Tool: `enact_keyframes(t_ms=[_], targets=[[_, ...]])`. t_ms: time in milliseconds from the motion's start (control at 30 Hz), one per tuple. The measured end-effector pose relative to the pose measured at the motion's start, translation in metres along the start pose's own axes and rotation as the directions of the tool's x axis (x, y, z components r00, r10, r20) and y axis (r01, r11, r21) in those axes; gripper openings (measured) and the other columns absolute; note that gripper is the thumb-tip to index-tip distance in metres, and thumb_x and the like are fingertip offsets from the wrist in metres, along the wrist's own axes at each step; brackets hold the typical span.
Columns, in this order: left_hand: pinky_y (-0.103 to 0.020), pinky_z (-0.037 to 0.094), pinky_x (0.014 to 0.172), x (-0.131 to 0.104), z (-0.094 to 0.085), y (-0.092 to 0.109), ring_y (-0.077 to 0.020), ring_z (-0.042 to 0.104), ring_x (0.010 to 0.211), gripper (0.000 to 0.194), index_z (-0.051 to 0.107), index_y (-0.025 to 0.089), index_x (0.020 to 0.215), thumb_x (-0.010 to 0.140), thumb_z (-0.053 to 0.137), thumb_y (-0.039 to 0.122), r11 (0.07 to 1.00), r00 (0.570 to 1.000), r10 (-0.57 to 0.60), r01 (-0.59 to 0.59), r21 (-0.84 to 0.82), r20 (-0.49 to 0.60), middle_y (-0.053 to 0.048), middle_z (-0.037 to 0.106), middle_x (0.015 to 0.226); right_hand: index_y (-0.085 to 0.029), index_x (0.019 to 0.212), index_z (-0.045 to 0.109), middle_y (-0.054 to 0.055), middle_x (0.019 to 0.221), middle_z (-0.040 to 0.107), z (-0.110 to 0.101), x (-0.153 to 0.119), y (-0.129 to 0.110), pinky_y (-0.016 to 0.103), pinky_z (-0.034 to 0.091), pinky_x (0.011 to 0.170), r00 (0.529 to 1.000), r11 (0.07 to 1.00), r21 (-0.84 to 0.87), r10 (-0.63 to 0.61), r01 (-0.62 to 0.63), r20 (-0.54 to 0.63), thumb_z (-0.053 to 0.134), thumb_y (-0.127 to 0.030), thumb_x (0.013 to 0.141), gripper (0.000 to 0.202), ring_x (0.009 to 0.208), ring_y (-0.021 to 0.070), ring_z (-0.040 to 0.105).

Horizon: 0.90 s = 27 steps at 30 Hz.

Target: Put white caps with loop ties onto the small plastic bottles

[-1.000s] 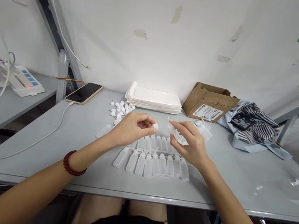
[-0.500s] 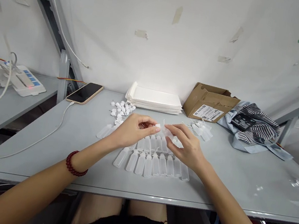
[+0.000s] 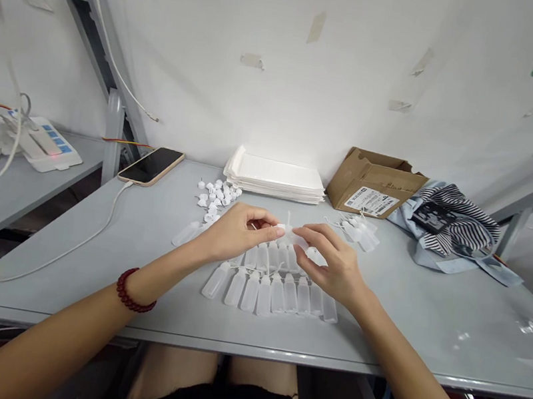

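My left hand (image 3: 243, 233) pinches a small white cap (image 3: 281, 228) between thumb and fingertips. Close beside it, my right hand (image 3: 331, 257) holds a translucent plastic bottle (image 3: 298, 239), partly hidden by the fingers, and the cap touches or nearly touches its end. Below the hands, several translucent bottles (image 3: 264, 295) lie in rows on the grey table (image 3: 129, 299). Behind my left hand is a loose pile of white caps (image 3: 216, 196). More bottles with white tops (image 3: 367, 234) lie in front of the cardboard box.
A stack of white envelopes (image 3: 277, 178) lies by the wall, with a cardboard box (image 3: 375, 184) to its right. A phone (image 3: 151, 166) on a white cable rests at the left. Striped cloth (image 3: 469, 225) lies at the right.
The bottle in my right hand has moved slightly left, closing the gap to the white cap. My left hand has hardly moved.
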<state>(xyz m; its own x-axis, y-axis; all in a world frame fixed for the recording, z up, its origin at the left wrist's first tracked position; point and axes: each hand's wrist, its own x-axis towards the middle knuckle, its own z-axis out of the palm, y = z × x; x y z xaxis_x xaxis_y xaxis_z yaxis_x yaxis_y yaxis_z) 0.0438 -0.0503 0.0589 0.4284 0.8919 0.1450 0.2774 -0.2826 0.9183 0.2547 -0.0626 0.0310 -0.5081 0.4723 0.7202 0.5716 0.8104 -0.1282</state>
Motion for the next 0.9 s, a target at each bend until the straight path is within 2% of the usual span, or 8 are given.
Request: enact_keyframes(t_ms=[233, 333, 467, 567, 633, 733, 800, 900], targets=[[-0.024, 0.036, 0.057, 0.0004, -0.0015, -0.0016, -0.0117, 0.044, 0.061, 0.028, 0.070, 0.016, 0.082, 0.082, 0.059, 0.042, 1.000, 0.999, 0.016, -0.017, 0.019, 0.027, 0.002, 0.049, 0.062, -0.020, 0.107, 0.059, 0.007, 0.093, 0.059, -0.0013, -0.0008, -0.0014, 0.028, 0.052, 0.062, 0.998, 1.000, -0.020, -0.007, 0.008, 0.059, 0.051, -0.012, 0.087, 0.023, 0.072, 0.0152, 0.061], [-0.024, 0.036, 0.054, 0.0005, -0.0025, -0.0015, -0.0111, 0.044, 0.059, 0.027, 0.070, 0.017, 0.081, 0.082, 0.058, 0.041, 0.998, 0.999, 0.040, -0.042, 0.056, 0.035, 0.002, 0.051, 0.062, -0.022, 0.110, 0.057, 0.008, 0.095, 0.058, -0.0014, -0.0018, -0.0014, 0.029, 0.053, 0.065, 0.996, 1.000, -0.009, -0.011, 0.012, 0.092, 0.049, -0.013, 0.088, 0.025, 0.078, 0.0167, 0.062], [-0.022, 0.036, 0.050, 0.0004, -0.0053, -0.0023, -0.0105, 0.047, 0.054, 0.025, 0.071, 0.016, 0.076, 0.081, 0.059, 0.038, 0.994, 0.997, 0.034, -0.041, 0.099, 0.065, 0.002, 0.055, 0.059, -0.023, 0.115, 0.051, 0.008, 0.098, 0.059, -0.0015, -0.0015, -0.0023, 0.031, 0.054, 0.067, 0.997, 0.999, 0.050, -0.012, 0.008, 0.078, 0.048, -0.013, 0.089, 0.028, 0.084, 0.0175, 0.062], [-0.022, 0.039, 0.049, 0.0000, -0.0074, -0.0028, -0.0104, 0.050, 0.053, 0.024, 0.069, 0.015, 0.073, 0.081, 0.060, 0.036, 0.997, 0.993, -0.003, -0.006, 0.080, 0.115, 0.001, 0.057, 0.057, -0.022, 0.113, 0.051, 0.008, 0.097, 0.061, -0.0029, -0.0001, -0.0039, 0.030, 0.053, 0.066, 0.997, 0.990, 0.132, 0.031, -0.040, 0.070, 0.050, -0.013, 0.089, 0.026, 0.084, 0.0178, 0.061], [-0.022, 0.044, 0.054, -0.0003, -0.0078, -0.0024, -0.0118, 0.056, 0.058, 0.021, 0.070, 0.015, 0.076, 0.081, 0.060, 0.033, 0.999, 0.989, -0.012, 0.006, 0.040, 0.144, -0.001, 0.062, 0.063, -0.021, 0.108, 0.053, 0.007, 0.093, 0.063, -0.0033, 0.0002, -0.0048, 0.030, 0.052, 0.064, 0.991, 0.976, 0.181, 0.106, -0.119, 0.082, 0.051, -0.015, 0.089, 0.020, 0.079, 0.0170, 0.060], [-0.024, 0.048, 0.058, -0.0005, -0.0061, -0.0018, -0.0131, 0.060, 0.063, 0.017, 0.070, 0.014, 0.083, 0.079, 0.063, 0.029, 1.000, 0.991, -0.023, 0.022, 0.007, 0.133, -0.003, 0.066, 0.069, -0.019, 0.101, 0.055, 0.006, 0.088, 0.063, -0.0018, -0.0008, -0.0056, 0.027, 0.050, 0.057, 0.953, 0.898, 0.320, 0.276, -0.303, 0.127, 0.052, -0.021, 0.090, 0.012, 0.069, 0.0140, 0.060], [-0.023, 0.049, 0.059, -0.0006, -0.0035, -0.0019, -0.0134, 0.061, 0.064, 0.015, 0.070, 0.015, 0.085, 0.078, 0.064, 0.026, 1.000, 0.996, 0.000, -0.001, 0.013, 0.093, -0.003, 0.067, 0.071, -0.019, 0.100, 0.054, 0.003, 0.079, 0.062, -0.0005, -0.0013, -0.0060, 0.025, 0.048, 0.052, 0.905, 0.786, 0.450, 0.389, -0.424, 0.174, 0.051, -0.026, 0.091, 0.011, 0.061, 0.0120, 0.058], [-0.024, 0.050, 0.064, -0.0016, 0.0017, -0.0026, -0.0141, 0.063, 0.072, 0.012, 0.070, 0.016, 0.085, 0.079, 0.063, 0.023, 0.991, 0.994, 0.106, -0.108, 0.078, 0.025, -0.003, 0.070, 0.080, -0.021, 0.099, 0.050, -0.004, 0.061, 0.056, -0.0003, 0.0003, -0.0066, 0.023, 0.040, 0.045, 0.821, 0.607, 0.567, 0.507, -0.557, 0.264, 0.049, -0.034, 0.092, 0.014, 0.048, 0.0093, 0.048]])
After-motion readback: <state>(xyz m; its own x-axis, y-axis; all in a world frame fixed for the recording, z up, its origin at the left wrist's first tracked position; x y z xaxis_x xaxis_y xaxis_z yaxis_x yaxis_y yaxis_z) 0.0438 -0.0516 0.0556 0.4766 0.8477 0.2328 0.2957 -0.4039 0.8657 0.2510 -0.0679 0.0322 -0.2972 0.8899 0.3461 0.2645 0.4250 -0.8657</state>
